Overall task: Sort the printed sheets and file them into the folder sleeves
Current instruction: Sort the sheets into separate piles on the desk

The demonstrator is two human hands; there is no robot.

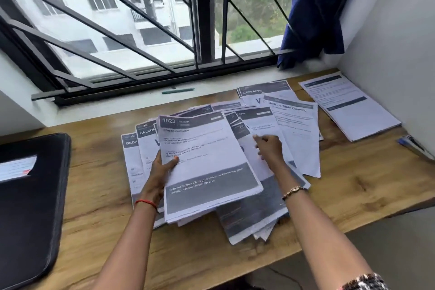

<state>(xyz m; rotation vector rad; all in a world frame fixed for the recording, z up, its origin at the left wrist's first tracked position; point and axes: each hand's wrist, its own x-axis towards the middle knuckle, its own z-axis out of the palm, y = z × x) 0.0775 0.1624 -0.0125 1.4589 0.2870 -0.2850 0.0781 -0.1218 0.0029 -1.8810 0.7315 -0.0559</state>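
We find the printed sheets (296, 125) fanned in a loose, overlapping heap at the centre of the wooden tabletop (364, 183). Headings such as "LIVING ROOM" and "BALCONY" show on some of them.

The left grip (162, 167) grasps a thick stack (207, 160) by its 9 o'clock edge, with the thumb on top and the fingers beneath. The stack sits tilted over the heap, and its top page is numbered 1623.

The right grip (270, 148) rests on the loose sheets just at 3 o'clock of that stack, its fingers bent toward the stack's edge. We cannot tell whether it pinches a sheet or merely presses on it.

A separate neat pile (348, 106) lies at 2 o'clock, apart from the heap and near the wall. The black folder (30, 207) lies closed at 9 o'clock, well apart from the sheets, with a paper showing in its front pocket.

A blue pen (412, 143) lies at 3 o'clock by the tabletop's edge. A green pen (178, 91) lies on the window sill at 12 o'clock. A blue cloth (317, 12) hangs on the window grille (204, 19) at 1 o'clock.

A red thread (146, 202) circles the left wrist and a bracelet (294, 190) the right.
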